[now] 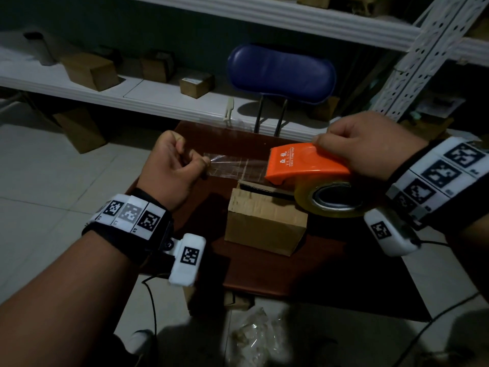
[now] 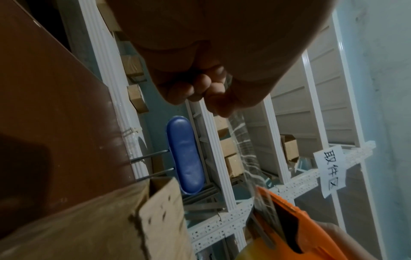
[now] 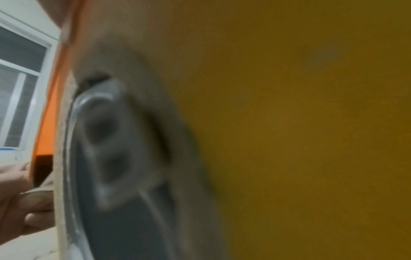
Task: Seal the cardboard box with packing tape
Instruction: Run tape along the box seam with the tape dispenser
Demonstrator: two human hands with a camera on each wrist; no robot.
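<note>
A small brown cardboard box (image 1: 264, 221) stands on a dark red table (image 1: 277, 271), one top flap (image 2: 162, 216) lifted. Above it my right hand (image 1: 370, 144) grips an orange tape dispenser (image 1: 304, 161) carrying a yellowish roll of packing tape (image 1: 330, 200). The roll (image 3: 300, 123) fills the right wrist view, blurred. A clear strip of tape (image 1: 232, 165) stretches left from the dispenser's toothed edge. My left hand (image 1: 174, 165) pinches the strip's free end between thumb and fingers (image 2: 213, 84). The strip (image 2: 242, 146) hangs in the air above the box, apart from it.
A blue chair back (image 1: 280, 72) stands behind the table. White shelving (image 1: 132, 88) along the wall holds several cardboard boxes (image 1: 90, 70). A crumpled clear plastic bag (image 1: 254, 337) lies on the tiled floor in front. Cables trail from both wrist cameras.
</note>
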